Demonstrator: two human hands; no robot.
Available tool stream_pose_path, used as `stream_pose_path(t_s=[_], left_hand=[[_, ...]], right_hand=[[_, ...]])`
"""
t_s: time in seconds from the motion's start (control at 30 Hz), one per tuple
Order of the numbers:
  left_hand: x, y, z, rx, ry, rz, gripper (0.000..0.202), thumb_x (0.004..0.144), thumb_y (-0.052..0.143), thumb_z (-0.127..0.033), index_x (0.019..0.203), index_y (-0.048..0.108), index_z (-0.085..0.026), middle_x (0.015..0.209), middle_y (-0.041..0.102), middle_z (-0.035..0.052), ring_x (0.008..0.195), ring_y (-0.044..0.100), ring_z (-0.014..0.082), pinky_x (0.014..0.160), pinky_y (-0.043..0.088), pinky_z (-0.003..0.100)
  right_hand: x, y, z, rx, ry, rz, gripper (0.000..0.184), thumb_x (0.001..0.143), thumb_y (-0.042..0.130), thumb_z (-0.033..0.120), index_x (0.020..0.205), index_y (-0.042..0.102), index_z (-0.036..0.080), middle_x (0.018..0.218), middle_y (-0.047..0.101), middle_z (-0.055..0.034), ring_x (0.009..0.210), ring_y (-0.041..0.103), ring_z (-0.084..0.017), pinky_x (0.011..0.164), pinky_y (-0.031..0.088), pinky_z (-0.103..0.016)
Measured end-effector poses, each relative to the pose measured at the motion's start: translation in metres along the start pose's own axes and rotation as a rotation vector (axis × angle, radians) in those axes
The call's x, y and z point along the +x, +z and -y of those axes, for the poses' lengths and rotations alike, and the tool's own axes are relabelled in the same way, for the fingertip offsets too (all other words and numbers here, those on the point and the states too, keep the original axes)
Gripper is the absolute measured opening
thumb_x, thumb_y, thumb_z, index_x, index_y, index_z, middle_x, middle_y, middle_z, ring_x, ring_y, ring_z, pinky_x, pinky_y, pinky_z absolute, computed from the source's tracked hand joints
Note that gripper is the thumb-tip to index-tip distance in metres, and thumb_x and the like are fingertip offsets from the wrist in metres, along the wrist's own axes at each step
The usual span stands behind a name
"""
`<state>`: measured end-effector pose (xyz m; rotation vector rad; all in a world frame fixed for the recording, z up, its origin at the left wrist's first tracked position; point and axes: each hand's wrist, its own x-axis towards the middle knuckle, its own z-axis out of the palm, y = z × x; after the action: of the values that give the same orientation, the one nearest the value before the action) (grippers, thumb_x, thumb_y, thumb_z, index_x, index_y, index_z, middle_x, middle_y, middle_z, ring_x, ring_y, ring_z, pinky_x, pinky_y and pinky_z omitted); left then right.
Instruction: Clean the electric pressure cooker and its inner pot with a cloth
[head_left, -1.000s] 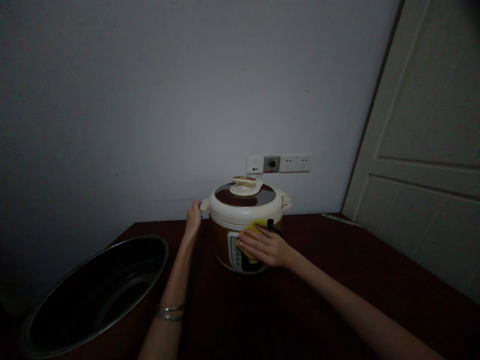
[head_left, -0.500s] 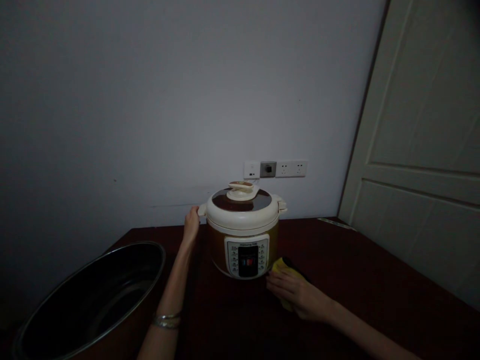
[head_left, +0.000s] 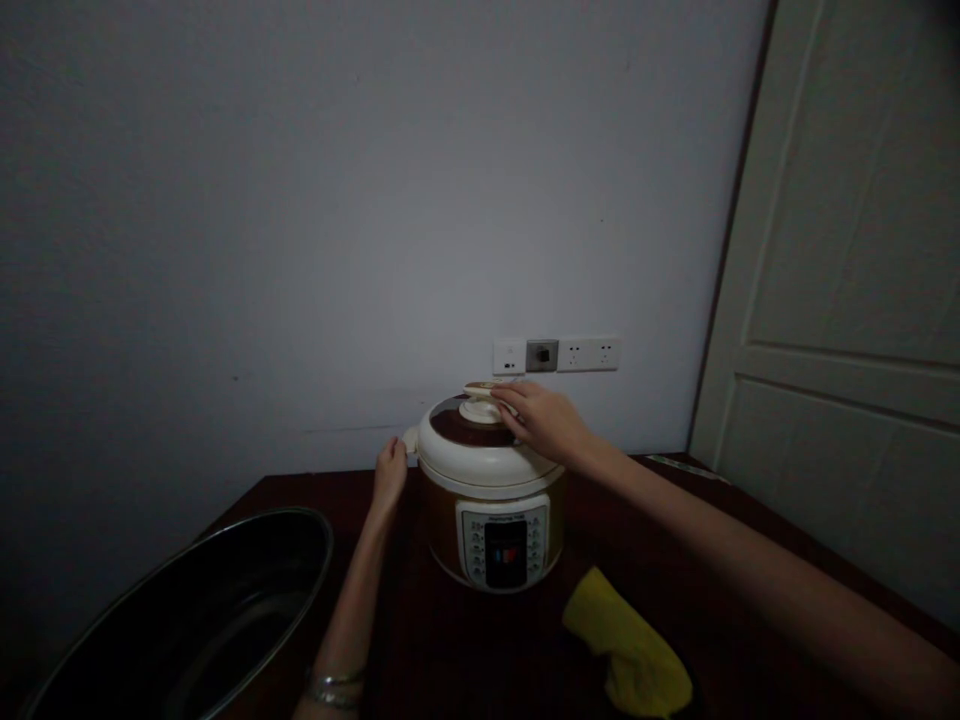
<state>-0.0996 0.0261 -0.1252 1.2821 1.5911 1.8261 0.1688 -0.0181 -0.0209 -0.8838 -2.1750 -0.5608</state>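
A cream and brown electric pressure cooker stands on a dark wooden table, its control panel facing me. My left hand grips the cooker's left side handle. My right hand rests on the lid, fingers reaching the cream knob at its top; whether they close around it is unclear. A yellow cloth lies loose on the table in front of the cooker, to its right, held by neither hand.
A large dark metal basin sits at the table's left front. Wall sockets are behind the cooker. A white door stands to the right.
My right hand wiped the cooker's front with the yellow cloth, lowered it to the table, let it go, and rose to the lid. My left hand stayed on the side handle.
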Motion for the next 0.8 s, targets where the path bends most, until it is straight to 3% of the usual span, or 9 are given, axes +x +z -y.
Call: stream_pose_path(t_s=[0.13, 0.33, 0.43, 0.6, 0.8], left_hand=[[0.004, 0.002, 0.007, -0.082, 0.053, 0.086, 0.031, 0.071, 0.044, -0.032, 0.082, 0.066, -0.013, 0.094, 0.07, 0.0109, 0.094, 0.063, 0.0234, 0.09, 0.044, 0.037], [0.01, 0.001, 0.009, -0.13, -0.07, 0.029, 0.026, 0.069, 0.049, -0.025, 0.083, 0.068, -0.013, 0.097, 0.071, 0.0112, 0.104, 0.061, 0.0242, 0.095, 0.041, 0.037], [0.011, 0.001, 0.008, -0.108, -0.134, 0.0, 0.026, 0.072, 0.051, -0.021, 0.089, 0.068, -0.013, 0.105, 0.069, 0.0116, 0.11, 0.058, 0.0236, 0.096, 0.041, 0.035], [0.007, 0.001, 0.004, -0.092, -0.128, -0.028, 0.03, 0.076, 0.05, -0.017, 0.1, 0.066, -0.012, 0.115, 0.065, 0.0128, 0.113, 0.056, 0.0238, 0.097, 0.041, 0.036], [0.007, -0.001, 0.0, -0.067, -0.148, -0.02, 0.038, 0.076, 0.051, -0.017, 0.112, 0.062, -0.008, 0.123, 0.059, 0.0176, 0.111, 0.058, 0.026, 0.095, 0.043, 0.037]], right_hand=[[0.057, 0.031, -0.005, -0.069, 0.112, 0.146, 0.038, 0.087, 0.05, 0.037, 0.115, 0.061, 0.013, 0.119, 0.06, -0.0169, 0.102, 0.059, -0.029, 0.082, 0.048, -0.04], [0.073, 0.049, -0.009, -0.092, 0.21, 0.415, 0.043, 0.088, 0.043, 0.047, 0.11, 0.061, 0.014, 0.107, 0.066, -0.0158, 0.099, 0.061, -0.027, 0.078, 0.044, -0.033], [0.071, 0.049, -0.01, -0.114, 0.187, 0.432, 0.041, 0.09, 0.042, 0.046, 0.109, 0.06, 0.015, 0.108, 0.065, -0.0158, 0.1, 0.061, -0.027, 0.078, 0.043, -0.031], [0.068, 0.049, -0.01, -0.112, 0.171, 0.433, 0.043, 0.091, 0.041, 0.05, 0.109, 0.06, 0.016, 0.11, 0.064, -0.0148, 0.103, 0.059, -0.025, 0.078, 0.041, -0.029], [0.072, 0.045, -0.021, -0.07, 0.205, 0.356, 0.043, 0.091, 0.04, 0.051, 0.103, 0.063, 0.017, 0.105, 0.067, -0.0127, 0.095, 0.061, -0.023, 0.07, 0.039, -0.026]])
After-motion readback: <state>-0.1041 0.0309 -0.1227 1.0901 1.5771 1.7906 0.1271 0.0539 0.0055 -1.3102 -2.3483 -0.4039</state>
